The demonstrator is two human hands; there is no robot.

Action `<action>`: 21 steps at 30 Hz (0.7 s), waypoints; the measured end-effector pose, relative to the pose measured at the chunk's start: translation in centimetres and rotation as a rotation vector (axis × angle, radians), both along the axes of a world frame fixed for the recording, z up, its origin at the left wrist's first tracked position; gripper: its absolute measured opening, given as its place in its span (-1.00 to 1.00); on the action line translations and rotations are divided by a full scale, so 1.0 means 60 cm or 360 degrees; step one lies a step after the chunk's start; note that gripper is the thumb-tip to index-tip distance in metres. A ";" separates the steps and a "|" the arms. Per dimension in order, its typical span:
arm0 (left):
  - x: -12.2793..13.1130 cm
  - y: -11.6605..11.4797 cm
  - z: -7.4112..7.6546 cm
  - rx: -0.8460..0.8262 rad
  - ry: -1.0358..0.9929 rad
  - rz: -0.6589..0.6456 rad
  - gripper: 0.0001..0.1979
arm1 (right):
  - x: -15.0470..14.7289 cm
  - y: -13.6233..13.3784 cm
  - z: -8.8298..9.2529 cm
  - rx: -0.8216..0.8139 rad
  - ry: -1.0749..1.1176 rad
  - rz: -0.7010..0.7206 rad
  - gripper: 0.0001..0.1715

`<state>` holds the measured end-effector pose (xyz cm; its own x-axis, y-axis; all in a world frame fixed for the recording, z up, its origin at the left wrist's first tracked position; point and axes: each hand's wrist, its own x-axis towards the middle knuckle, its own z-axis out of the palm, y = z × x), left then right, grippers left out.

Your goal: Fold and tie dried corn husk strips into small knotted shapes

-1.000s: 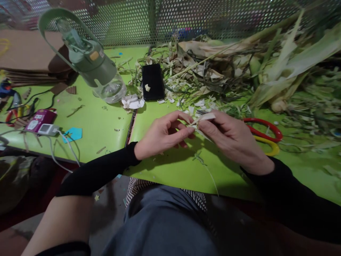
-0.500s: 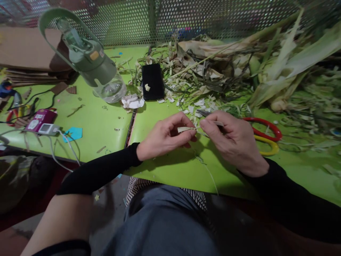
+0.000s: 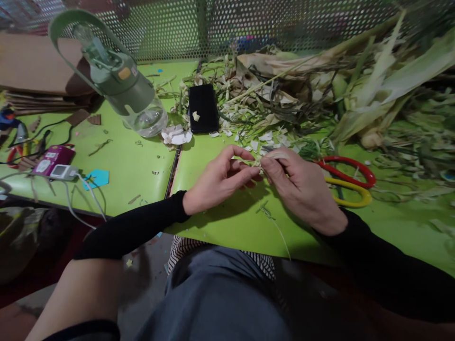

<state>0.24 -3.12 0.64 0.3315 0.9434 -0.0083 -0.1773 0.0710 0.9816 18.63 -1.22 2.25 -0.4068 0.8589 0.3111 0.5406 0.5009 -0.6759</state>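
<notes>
Over the green table, both my hands meet at a small pale strip of corn husk (image 3: 256, 164). My left hand (image 3: 225, 179) is closed on its left end, thumb and fingertips together. Thumb and forefinger of my right hand (image 3: 300, 189) pinch its other end, and the fingers cover much of the strip. Scissors with one red and one yellow handle loop (image 3: 369, 176) lie just beyond my right hand, which hides part of them. Below the hands, a thin green shred with a thread-like tail (image 3: 268, 214) rests on the table.
Dried husks and clippings (image 3: 273, 102) heap up at the back, with a large pale husk (image 3: 377, 99) at right. A black phone (image 3: 204, 108), tilted bottle (image 3: 131, 90), crumpled tissue (image 3: 177, 135) and purple device with cables (image 3: 55, 158) stand leftward. Perforated metal (image 3: 170, 35) borders the back.
My right hand has moved slightly left, closer to my left hand. The husk strip that stuck out over my left fingers now shows only as a small bit between the fingertips.
</notes>
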 end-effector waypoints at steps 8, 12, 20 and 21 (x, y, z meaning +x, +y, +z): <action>-0.003 0.007 0.000 0.0001 0.0129 -0.0032 -0.81 | 0.000 0.001 0.002 0.0130 -0.0152 -0.0023 -0.69; -0.006 0.006 0.001 0.0066 0.0202 -0.0118 -0.74 | -0.001 0.000 0.003 0.0146 -0.0149 0.0003 -0.71; -0.012 -0.003 0.018 0.0181 0.0364 -0.0204 -0.62 | -0.003 -0.013 0.004 0.0076 0.0063 -0.0015 -0.74; -0.013 -0.004 0.021 0.0217 0.0394 -0.0188 -0.65 | -0.003 -0.015 0.005 0.0079 0.0089 -0.0037 -0.73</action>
